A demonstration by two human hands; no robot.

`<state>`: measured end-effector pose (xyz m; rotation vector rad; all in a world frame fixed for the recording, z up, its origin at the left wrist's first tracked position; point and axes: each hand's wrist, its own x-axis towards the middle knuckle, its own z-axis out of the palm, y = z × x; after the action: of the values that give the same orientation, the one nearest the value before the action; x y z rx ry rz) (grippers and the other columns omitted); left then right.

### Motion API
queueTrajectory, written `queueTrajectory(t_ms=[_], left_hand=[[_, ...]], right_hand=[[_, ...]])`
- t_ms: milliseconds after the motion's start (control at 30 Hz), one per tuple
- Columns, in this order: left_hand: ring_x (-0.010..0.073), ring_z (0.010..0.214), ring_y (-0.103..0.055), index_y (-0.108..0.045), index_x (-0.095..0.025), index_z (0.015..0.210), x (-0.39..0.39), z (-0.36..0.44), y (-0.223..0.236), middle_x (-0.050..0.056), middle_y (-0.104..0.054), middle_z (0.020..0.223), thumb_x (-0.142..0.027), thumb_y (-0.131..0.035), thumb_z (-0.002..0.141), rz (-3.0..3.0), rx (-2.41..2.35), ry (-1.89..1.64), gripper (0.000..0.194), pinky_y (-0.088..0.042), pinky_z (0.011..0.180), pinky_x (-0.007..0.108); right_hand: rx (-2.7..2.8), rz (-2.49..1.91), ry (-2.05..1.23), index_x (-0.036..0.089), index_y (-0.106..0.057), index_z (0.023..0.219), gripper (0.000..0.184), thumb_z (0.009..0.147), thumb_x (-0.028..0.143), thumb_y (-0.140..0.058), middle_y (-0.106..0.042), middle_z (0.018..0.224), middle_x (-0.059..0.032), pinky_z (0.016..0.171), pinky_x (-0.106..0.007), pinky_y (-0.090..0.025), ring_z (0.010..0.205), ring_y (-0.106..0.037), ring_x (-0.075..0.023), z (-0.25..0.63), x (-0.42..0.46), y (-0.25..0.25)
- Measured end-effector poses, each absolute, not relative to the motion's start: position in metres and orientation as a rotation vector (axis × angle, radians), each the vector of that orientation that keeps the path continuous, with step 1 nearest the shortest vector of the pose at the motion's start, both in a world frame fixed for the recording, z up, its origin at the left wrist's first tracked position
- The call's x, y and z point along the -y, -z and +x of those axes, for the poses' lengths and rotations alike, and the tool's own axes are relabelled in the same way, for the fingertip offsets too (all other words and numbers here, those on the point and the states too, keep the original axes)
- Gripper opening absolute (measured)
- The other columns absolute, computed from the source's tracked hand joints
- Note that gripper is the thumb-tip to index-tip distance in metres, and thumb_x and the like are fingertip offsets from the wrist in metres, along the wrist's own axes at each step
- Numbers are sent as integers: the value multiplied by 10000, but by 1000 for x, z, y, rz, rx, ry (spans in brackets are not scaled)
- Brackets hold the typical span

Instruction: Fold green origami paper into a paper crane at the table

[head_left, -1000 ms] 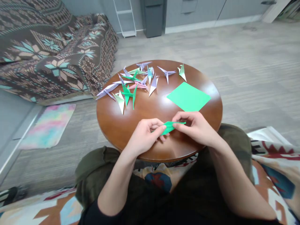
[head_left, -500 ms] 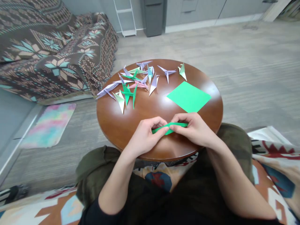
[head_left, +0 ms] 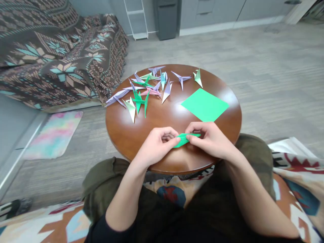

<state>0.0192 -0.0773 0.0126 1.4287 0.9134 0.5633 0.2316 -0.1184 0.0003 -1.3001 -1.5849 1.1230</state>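
Note:
A small folded piece of green origami paper (head_left: 181,140) is pinched between my two hands, over the near part of the round brown table (head_left: 162,118). My left hand (head_left: 162,141) grips its left end with thumb and fingers. On the other side, my right hand (head_left: 206,136) pinches it near the middle, and a narrow green point shows past that thumb. Just beyond my right hand lies a flat stack or sheet of green square paper (head_left: 205,104). My fingers hide parts of the folded piece.
Several folded paper cranes in purple, green, pink and pale colours cluster at the table's far left, among them a green crane (head_left: 139,101). A purple crane (head_left: 181,79) and a pale green crane (head_left: 197,79) stand at the back. A patterned sofa (head_left: 63,64) is beyond, left.
The folded green paper has shifted and turned in my fingers. Its left end no longer sticks out inside my left hand, and more of its middle shows.

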Motion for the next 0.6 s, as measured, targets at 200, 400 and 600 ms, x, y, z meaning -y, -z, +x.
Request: queueTrajectory(t_ms=[200,400,600], left_hand=[[124,658,-623,-726,-134,805,75,19,-14,6,-716,704,-330,-884,746,1304,-914,-570,259,-458,672,232],[126,671,-641,-743,-126,850,77,16,-16,18,-732,717,-348,-877,776,1294,-865,-502,270,-466,671,225],[116,669,-610,-736,-122,794,80,19,-13,10,-707,702,-342,-874,787,1345,-849,-495,260,-449,671,222]], right_hand=[[1593,-1326,-1130,191,-714,750,207,910,322,-709,-648,665,8,552,-255,-394,585,-557,-134,235,118,-3],[1596,-1317,-1110,192,-696,713,245,925,314,-685,-626,634,7,551,-255,-401,578,-556,-136,238,118,-4],[1703,-1228,-1120,173,-719,779,72,840,167,-682,-708,772,-12,674,-269,-470,722,-623,-160,232,120,-6]])
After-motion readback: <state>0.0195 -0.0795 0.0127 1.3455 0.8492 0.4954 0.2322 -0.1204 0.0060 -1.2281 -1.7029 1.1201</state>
